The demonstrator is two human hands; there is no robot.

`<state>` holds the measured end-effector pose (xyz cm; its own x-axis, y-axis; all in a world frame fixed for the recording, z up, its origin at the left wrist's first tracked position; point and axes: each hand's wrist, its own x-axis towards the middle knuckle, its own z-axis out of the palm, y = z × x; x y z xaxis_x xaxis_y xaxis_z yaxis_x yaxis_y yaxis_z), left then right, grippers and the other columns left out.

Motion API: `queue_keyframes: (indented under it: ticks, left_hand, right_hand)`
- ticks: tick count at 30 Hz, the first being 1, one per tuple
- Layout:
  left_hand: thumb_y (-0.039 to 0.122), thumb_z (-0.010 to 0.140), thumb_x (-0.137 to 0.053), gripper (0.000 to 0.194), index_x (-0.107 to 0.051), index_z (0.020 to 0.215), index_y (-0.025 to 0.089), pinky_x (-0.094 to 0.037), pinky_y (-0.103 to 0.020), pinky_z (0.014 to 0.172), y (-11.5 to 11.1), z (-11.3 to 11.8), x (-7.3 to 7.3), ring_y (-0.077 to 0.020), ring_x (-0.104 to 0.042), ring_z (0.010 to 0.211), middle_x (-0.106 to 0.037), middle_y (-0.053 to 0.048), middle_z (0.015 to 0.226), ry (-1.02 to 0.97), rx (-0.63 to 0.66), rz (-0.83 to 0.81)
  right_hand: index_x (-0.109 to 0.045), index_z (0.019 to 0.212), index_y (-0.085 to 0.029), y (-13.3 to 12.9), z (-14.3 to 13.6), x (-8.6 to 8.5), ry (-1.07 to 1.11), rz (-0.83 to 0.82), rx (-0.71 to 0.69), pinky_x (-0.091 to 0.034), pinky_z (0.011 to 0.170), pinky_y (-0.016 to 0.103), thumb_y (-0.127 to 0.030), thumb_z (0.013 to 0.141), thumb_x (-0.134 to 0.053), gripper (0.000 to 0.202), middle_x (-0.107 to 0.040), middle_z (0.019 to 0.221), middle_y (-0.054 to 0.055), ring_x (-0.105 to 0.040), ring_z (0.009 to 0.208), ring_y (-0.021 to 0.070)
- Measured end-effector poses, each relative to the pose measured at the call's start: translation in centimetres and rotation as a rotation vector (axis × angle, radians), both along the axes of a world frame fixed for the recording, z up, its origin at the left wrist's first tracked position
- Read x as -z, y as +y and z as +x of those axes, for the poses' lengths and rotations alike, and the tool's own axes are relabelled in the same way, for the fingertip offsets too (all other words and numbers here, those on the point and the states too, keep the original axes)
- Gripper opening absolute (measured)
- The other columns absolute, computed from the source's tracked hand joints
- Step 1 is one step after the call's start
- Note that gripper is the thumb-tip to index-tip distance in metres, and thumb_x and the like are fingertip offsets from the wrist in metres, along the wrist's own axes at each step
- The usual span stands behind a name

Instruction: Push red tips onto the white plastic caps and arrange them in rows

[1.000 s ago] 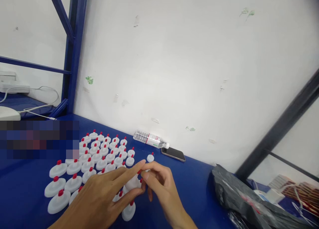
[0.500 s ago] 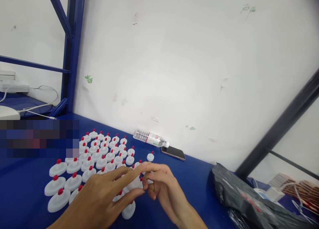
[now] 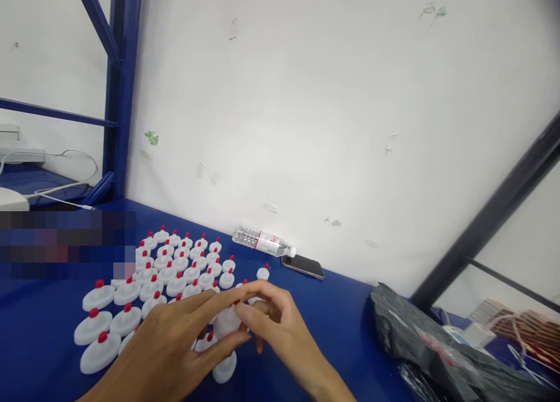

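Between my hands is a translucent white bottle cap with a red tip (image 3: 226, 322), partly covered by fingers. My left hand (image 3: 175, 339) grips its round white body between thumb and fingers. With thumb and fingers closed together, my right hand (image 3: 282, 326) pinches at the red tip from the right. Several like caps (image 3: 177, 283) stand in rows to the left and behind, red tips up. One cap (image 3: 224, 368) lies just below my left thumb, and another (image 3: 262, 272) stands apart beyond my right hand.
On the blue table (image 3: 345, 326), a clear plastic bottle (image 3: 265, 242) lies along the wall beside a phone (image 3: 303, 266). A grey plastic bag (image 3: 420, 343) is at the right. A blue metal post (image 3: 125, 98) rises at the left, and cables lie at both sides.
My right thumb and fingers have closed in on the red tip of the cap. The held cap has turned more into view, and the scene has shifted slightly left.
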<state>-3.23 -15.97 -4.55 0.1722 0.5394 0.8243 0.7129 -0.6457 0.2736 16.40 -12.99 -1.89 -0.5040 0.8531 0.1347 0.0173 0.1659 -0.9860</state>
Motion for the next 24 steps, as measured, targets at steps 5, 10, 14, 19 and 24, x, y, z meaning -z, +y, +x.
queue_keyframes:
  ticks: [5,10,14,19,24]
  left_hand:
    - [0.058,0.106,-0.056,0.037,-0.068,0.134,0.037,-0.056,-0.016,0.052,-0.14,0.05,-0.09,-0.0093,-0.075,0.061,-0.079,0.009,0.080,0.030,0.036,0.039]
    - [0.063,0.104,-0.056,0.043,-0.070,0.133,0.035,-0.060,-0.015,0.058,0.05,0.15,-0.22,-0.0104,-0.078,0.066,-0.081,0.007,0.083,0.035,0.057,0.053]
    - [0.064,0.103,-0.055,0.048,-0.073,0.135,0.033,-0.065,-0.018,0.069,0.14,0.02,0.05,-0.0138,-0.082,0.075,-0.084,0.002,0.092,0.043,0.069,0.001]
    - [0.061,0.102,-0.060,0.049,-0.070,0.142,0.035,-0.068,-0.021,0.073,-0.12,-0.12,0.20,-0.0165,-0.083,0.080,-0.086,0.001,0.101,0.016,0.092,-0.057]
    - [0.061,0.101,-0.063,0.048,-0.071,0.141,0.035,-0.069,-0.023,0.074,-0.11,-0.01,0.23,-0.0178,-0.083,0.078,-0.086,-0.001,0.096,0.000,0.095,-0.043]
  right_hand:
    - [-0.076,0.095,-0.017,0.23,-0.43,0.40,-0.062,-0.034,0.065,-0.041,0.049,0.018,-0.056,0.080,-0.089,0.044,-0.062,0.065,-0.002,-0.052,0.057,0.0100]
    - [-0.074,0.086,-0.016,0.27,-0.49,0.13,-0.033,-0.055,0.082,-0.040,0.050,0.019,-0.053,0.073,-0.094,0.045,-0.061,0.061,-0.003,-0.050,0.052,0.0087]
    - [-0.073,0.081,-0.016,0.17,-0.35,-0.23,-0.029,-0.014,0.105,-0.036,0.050,0.018,-0.049,0.074,-0.094,0.039,-0.061,0.063,-0.004,-0.049,0.055,0.0079]
    - [-0.073,0.080,-0.017,0.24,-0.29,-0.38,-0.033,-0.001,0.098,-0.036,0.052,0.019,-0.046,0.076,-0.093,0.035,-0.062,0.064,-0.003,-0.050,0.056,0.0083]
    - [-0.074,0.079,-0.017,0.05,-0.32,-0.54,-0.034,0.012,0.111,-0.037,0.053,0.020,-0.044,0.078,-0.091,0.032,-0.061,0.064,-0.003,-0.051,0.058,0.0095]
